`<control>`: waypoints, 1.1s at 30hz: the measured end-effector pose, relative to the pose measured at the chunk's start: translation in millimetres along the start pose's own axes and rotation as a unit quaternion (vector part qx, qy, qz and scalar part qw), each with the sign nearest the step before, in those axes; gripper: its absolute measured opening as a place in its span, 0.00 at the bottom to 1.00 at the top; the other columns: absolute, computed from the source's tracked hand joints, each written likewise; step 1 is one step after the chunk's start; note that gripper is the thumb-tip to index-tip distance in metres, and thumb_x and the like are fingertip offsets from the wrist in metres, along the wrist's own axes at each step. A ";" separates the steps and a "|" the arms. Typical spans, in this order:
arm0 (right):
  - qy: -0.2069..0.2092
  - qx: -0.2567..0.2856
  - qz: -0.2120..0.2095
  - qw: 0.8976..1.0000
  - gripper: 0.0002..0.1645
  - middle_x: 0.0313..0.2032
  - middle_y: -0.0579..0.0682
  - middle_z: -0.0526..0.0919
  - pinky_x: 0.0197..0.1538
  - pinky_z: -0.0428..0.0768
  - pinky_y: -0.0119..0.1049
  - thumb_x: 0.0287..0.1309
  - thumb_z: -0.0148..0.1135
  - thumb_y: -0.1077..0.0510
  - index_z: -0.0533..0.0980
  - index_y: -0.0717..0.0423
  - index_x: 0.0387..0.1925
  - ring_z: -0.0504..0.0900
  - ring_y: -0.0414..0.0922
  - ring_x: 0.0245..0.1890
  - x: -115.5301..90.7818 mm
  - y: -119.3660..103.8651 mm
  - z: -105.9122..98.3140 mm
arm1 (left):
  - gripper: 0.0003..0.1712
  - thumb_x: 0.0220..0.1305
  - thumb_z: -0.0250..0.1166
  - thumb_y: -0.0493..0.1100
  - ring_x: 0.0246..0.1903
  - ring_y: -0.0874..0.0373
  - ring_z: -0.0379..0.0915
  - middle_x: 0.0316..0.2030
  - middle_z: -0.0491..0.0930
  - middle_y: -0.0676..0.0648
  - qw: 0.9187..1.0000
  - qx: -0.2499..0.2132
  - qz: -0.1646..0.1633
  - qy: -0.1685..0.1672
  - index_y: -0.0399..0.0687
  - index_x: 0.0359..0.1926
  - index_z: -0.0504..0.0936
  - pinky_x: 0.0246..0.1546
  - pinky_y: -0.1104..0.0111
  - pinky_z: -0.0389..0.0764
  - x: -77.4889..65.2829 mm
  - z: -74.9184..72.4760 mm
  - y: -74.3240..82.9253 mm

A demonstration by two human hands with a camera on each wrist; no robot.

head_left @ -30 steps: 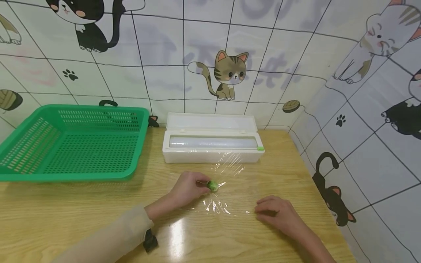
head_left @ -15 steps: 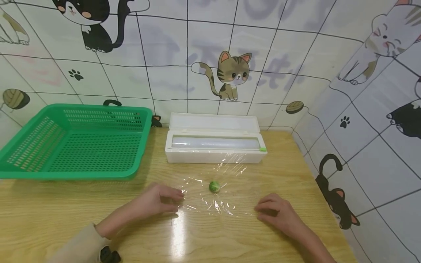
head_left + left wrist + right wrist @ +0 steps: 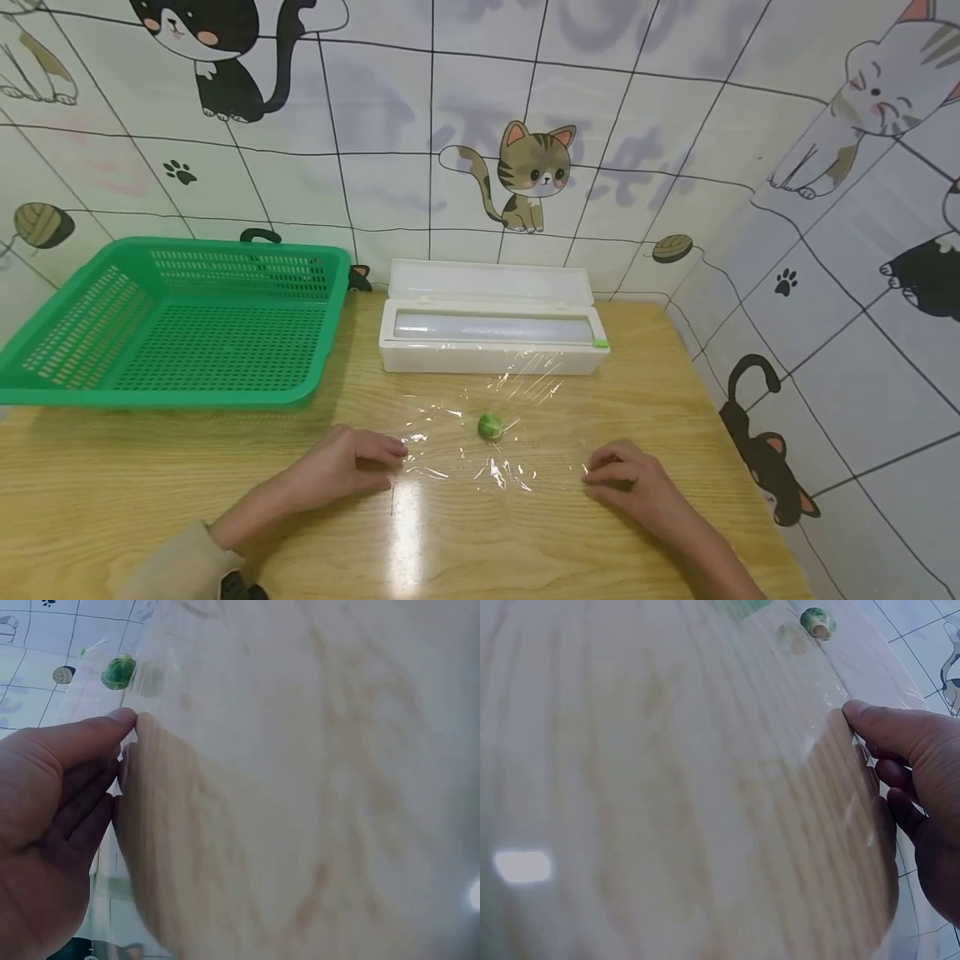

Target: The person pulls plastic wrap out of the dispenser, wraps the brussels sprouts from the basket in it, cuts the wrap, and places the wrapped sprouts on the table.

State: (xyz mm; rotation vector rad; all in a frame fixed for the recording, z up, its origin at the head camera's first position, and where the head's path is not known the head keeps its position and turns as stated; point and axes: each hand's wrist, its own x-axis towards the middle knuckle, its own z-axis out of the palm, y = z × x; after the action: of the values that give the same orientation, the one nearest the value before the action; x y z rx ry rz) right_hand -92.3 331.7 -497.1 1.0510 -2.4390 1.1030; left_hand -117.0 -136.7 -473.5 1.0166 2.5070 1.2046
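Observation:
A small green Brussels sprout [image 3: 490,427] sits on a clear sheet of plastic wrap [image 3: 498,475] spread over the wooden table. My left hand [image 3: 337,468] rests at the sheet's near left edge, thumb and forefinger apart in the head view. In the left wrist view its thumb [image 3: 112,724] touches the surface by the film's edge, below the sprout [image 3: 118,672]. At the near right corner, my right hand [image 3: 641,483] pinches the film's edge between thumb and fingers. The right wrist view shows that thumb [image 3: 877,724] on the film; the forefinger tip is hidden.
Behind the sprout stands a white plastic wrap dispenser [image 3: 495,358], lid up, its roll [image 3: 491,327] showing and a green slider [image 3: 600,342] at the right end. An open green basket [image 3: 217,398] stands at the left. Cat-patterned walls close off the back and right.
My left hand has let go of the Brussels sprout, leaving it on the plastic wrap, and moved left and nearer to the film's left edge. My right hand has stayed at its corner.

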 end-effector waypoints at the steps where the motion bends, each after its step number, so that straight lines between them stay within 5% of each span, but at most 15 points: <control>1: 0.000 0.002 -0.001 1.000 0.22 0.40 0.51 0.82 0.50 0.73 0.19 0.34 0.82 0.74 0.89 0.52 0.33 0.79 0.47 0.41 0.0 0.1 0.0 | 0.12 0.58 0.77 0.36 0.54 0.51 0.83 0.51 0.87 0.50 1.000 0.007 0.006 0.002 0.45 0.44 0.92 0.57 0.54 0.81 0.2 0.1 -0.6; 10: 0.004 0.002 -0.015 1.000 0.22 0.39 0.50 0.81 0.49 0.73 0.20 0.35 0.81 0.75 0.87 0.48 0.31 0.78 0.45 0.40 2.0 0.2 0.8 | 0.07 0.60 0.74 0.32 0.51 0.51 0.84 0.48 0.88 0.48 0.996 0.049 0.065 0.022 0.45 0.38 0.93 0.52 0.56 0.84 3.1 2.2 -7.9; 16: -0.013 -0.015 0.024 1.000 0.21 0.39 0.45 0.81 0.48 0.72 0.21 0.43 0.78 0.74 0.85 0.45 0.32 0.76 0.41 0.41 2.7 -1.6 1.5 | 0.08 0.59 0.73 0.29 0.48 0.52 0.84 0.45 0.88 0.49 0.994 0.049 0.087 0.040 0.45 0.37 0.92 0.51 0.58 0.84 4.9 4.4 -11.4; 22: -0.018 0.010 0.070 0.997 0.18 0.39 0.44 0.83 0.50 0.73 0.21 0.51 0.74 0.73 0.81 0.46 0.34 0.77 0.41 0.42 2.2 -3.0 1.4 | 0.07 0.65 0.69 0.31 0.48 0.54 0.83 0.42 0.87 0.52 0.997 0.000 0.058 0.047 0.47 0.37 0.89 0.54 0.61 0.83 6.3 6.5 -10.2; 27: -0.010 0.050 0.118 0.992 0.16 0.37 0.47 0.83 0.47 0.75 0.22 0.58 0.69 0.73 0.79 0.49 0.37 0.79 0.39 0.40 1.7 -6.9 -0.3 | 0.07 0.67 0.68 0.32 0.41 0.61 0.81 0.38 0.85 0.55 0.997 -0.042 0.032 0.061 0.48 0.36 0.85 0.46 0.67 0.84 9.5 8.2 -5.4; 33: -0.009 0.058 0.199 0.978 0.08 0.35 0.44 0.84 0.42 0.78 0.25 0.66 0.64 0.69 0.80 0.53 0.38 0.79 0.35 0.38 4.3 -14.1 -3.5 | 0.04 0.71 0.65 0.34 0.40 0.64 0.79 0.36 0.85 0.54 0.994 -0.079 -0.035 0.065 0.46 0.38 0.84 0.44 0.69 0.82 14.0 6.7 -2.4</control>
State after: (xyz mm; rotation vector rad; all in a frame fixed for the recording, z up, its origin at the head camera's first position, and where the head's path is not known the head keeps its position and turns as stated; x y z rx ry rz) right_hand -85.6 325.8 -484.9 0.6129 -2.7001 1.3726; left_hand -125.8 -124.4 -477.9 0.8312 2.4699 1.4661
